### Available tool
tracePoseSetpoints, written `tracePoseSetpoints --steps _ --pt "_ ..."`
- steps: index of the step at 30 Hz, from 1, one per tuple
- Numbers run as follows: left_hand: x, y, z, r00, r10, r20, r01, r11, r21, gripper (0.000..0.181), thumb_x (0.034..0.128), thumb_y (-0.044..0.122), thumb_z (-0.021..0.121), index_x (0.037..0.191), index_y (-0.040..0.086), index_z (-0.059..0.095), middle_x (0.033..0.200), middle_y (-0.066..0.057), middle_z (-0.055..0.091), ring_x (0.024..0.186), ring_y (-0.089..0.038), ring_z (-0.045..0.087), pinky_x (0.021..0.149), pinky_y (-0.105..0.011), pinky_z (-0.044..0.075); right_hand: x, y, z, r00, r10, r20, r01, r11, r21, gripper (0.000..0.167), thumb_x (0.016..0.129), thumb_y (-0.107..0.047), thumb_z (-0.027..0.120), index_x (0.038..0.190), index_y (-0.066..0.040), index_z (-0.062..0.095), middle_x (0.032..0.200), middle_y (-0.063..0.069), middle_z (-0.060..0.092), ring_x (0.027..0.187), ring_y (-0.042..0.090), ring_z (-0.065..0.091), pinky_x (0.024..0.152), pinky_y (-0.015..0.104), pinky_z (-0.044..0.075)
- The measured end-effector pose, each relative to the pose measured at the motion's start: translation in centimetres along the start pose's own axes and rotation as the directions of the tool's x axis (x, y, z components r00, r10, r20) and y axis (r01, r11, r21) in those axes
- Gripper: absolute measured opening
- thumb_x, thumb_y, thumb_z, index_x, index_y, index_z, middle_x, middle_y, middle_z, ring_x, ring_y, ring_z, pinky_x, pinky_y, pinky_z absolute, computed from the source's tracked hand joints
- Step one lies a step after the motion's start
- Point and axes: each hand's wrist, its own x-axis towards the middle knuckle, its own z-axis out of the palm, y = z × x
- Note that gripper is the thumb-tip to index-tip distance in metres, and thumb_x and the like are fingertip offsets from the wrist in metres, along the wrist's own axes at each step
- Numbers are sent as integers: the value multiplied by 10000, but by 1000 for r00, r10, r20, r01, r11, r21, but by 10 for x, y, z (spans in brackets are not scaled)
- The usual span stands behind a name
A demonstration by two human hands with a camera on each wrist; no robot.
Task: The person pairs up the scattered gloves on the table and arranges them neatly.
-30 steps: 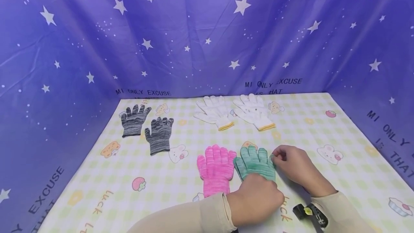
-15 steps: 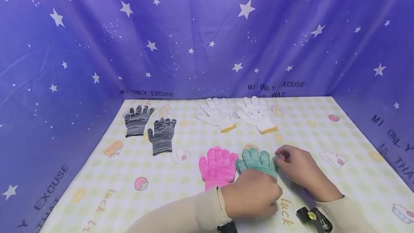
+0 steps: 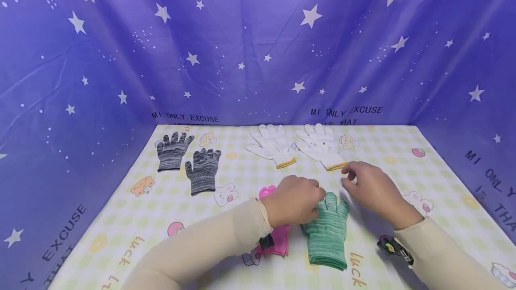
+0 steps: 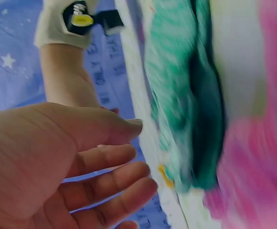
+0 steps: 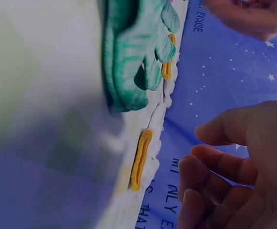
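Green knit gloves (image 3: 328, 234), looking like two layers stacked at the cuff, lie flat near the front of the table. My left hand (image 3: 294, 201) hovers over the upper part of a pink knit glove (image 3: 280, 244) and hides much of it. In the left wrist view the thumb and relaxed fingers of that hand (image 4: 81, 162) are apart, with nothing between them. My right hand (image 3: 372, 189) is raised just right of the green fingertips. Its fingers are loosely curled and hold nothing in the right wrist view, where the green gloves (image 5: 133, 62) are apart from it.
Two white gloves with yellow cuffs (image 3: 270, 144) (image 3: 320, 144) lie at the back of the checked tablecloth (image 3: 217, 254). At the left lie two dark grey gloves (image 3: 173, 152) (image 3: 203, 172). A blue starry curtain (image 3: 258, 35) stands behind the table.
My left hand has let go of the green gloves' cuff end and moved up and left over the pink glove. My right hand has left the green fingertips and risen away. The green cuff now shows.
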Motion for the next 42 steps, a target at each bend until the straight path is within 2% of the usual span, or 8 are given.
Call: tracePoseSetpoints --steps 4,11,16,21,26,33,36,42 --pt "5 -15 2 999 -40 -22 40 999 28 86 875 276 734 866 255 651 768 105 551 618 -47 495 482 -282 419 13 -3 0 1000 -9 6 9 1000 -25 215 919 -223 673 1075 -84 722 961 72 710 821 236 658 710 470 515" --pt "15 -39 6 991 -133 -13 133 990 43 86 916 303 721 929 221 697 815 77 614 653 -67 551 527 -316 503 33 -5 3 999 8 32 -7 999 -45 215 909 -202 645 1064 -76 723 994 114 716 857 264 669 730 484 526" --pt "27 -56 13 979 -202 -6 202 979 29 49 913 259 694 926 211 694 825 71 632 703 -80 580 577 -336 539 46 -3 7 998 33 56 -30 998 -57 225 916 -220 656 1064 -64 721 976 109 716 860 270 666 727 485 530" --pt "37 -68 15 966 -256 18 255 965 60 75 918 256 677 974 209 697 897 67 659 777 -106 641 628 -382 577 59 1 11 996 48 70 -43 996 -79 256 910 -234 652 1077 -52 721 947 98 705 837 270 655 682 471 521" --pt "43 -81 18 953 -303 19 301 951 71 78 920 256 683 969 202 709 906 47 666 782 -139 664 636 -410 587 69 6 15 994 71 86 -61 992 -106 277 931 -255 626 1104 -57 714 1008 127 699 892 303 658 669 475 520" --pt "53 -101 25 915 -397 72 391 917 83 154 970 293 647 1070 213 733 949 24 696 850 -174 696 680 -444 598 84 14 18 984 124 127 -108 986 -129 281 947 -269 621 1105 -56 712 1131 175 707 966 345 665 694 518 537" --pt "54 -109 28 897 -436 77 430 899 80 148 974 295 662 1059 202 740 947 14 706 865 -187 704 695 -446 606 90 14 18 980 147 137 -130 983 -127 263 941 -264 613 1063 -57 721 1093 160 715 901 316 652 659 484 519" --pt "56 -124 37 866 -500 22 499 866 47 79 952 227 672 923 183 731 900 -4 731 829 -195 716 677 -428 607 97 14 18 968 192 162 -171 976 -132 222 934 -233 592 975 -56 720 906 117 677 772 280 598 601 420 459"
